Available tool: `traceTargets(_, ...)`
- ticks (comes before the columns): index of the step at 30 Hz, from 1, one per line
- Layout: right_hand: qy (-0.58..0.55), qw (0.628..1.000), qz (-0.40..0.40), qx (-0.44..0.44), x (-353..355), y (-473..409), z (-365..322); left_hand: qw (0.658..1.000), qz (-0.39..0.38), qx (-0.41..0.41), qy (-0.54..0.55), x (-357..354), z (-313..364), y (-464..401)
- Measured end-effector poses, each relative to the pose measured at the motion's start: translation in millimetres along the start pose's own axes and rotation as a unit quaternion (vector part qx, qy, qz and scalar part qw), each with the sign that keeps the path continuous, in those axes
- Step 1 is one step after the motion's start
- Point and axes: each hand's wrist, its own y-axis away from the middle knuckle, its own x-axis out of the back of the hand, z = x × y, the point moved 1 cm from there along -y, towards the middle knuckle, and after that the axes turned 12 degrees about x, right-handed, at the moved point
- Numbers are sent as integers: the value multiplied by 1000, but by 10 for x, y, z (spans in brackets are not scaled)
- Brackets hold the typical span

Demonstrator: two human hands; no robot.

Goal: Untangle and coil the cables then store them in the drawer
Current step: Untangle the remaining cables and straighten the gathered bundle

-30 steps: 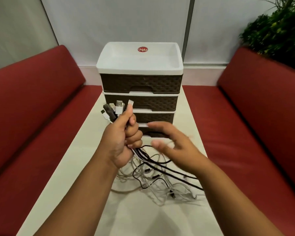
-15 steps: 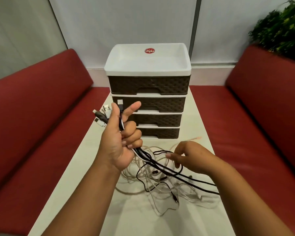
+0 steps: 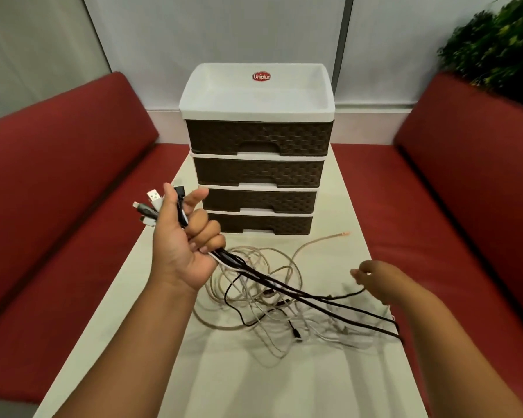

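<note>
My left hand [image 3: 187, 236] grips a bundle of black and white cables, their USB plug ends [image 3: 153, 203] sticking up past my thumb. From my fist the cables run down into a loose tangle [image 3: 272, 303] on the cream table [image 3: 254, 381]. My right hand [image 3: 375, 280] is low at the right of the tangle and pinches a thin black cable [image 3: 341, 297], drawn out sideways. A beige cable end [image 3: 343, 234] lies near the drawer unit [image 3: 258, 140], which has four dark woven drawers, all closed.
Red benches [image 3: 58, 182] run along both sides of the narrow table. A green plant [image 3: 495, 46] stands at the far right behind the right bench. The drawer unit's white top tray [image 3: 257, 96] holds nothing.
My right hand moved from in front of my left fist down and out to the right, pulling a black cable sideways out of the tangle. The left hand kept its grip on the bundle.
</note>
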Motion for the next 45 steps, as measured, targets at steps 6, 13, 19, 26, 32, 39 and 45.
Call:
traceTargets(6, -127, 962, 72, 230, 140, 370, -944, 1000, 23, 13, -8, -79, -163, -42)
traceTargets(13, -353, 866, -101, 340, -59, 550, -1506, 999, -44, 29, 3, -278, -134, -51)
traceTargets(19, -333, 897, -145, 253, 93, 444, -637, 998, -44, -31, 31, -36, 281, -5)
traceTargets(26, -226, 956, -114, 149, -8, 262, -67, 997, 20, -28, 64, 455, 204, -35)
traceTargets(32, -36, 979, -157, 126, -287, 240, 32, 987, 143, -15, 76, 966, -131, -47)
traceTargets(39, -139, 970, -85, 178, -163, 193, -368, 980, 179, 26, 85, 1311, -285, 91)
traceTargets(45, -79, 948, 108, 290, -243, -32, -1125, 976, 183, 40, 109, 1401, -315, 58)
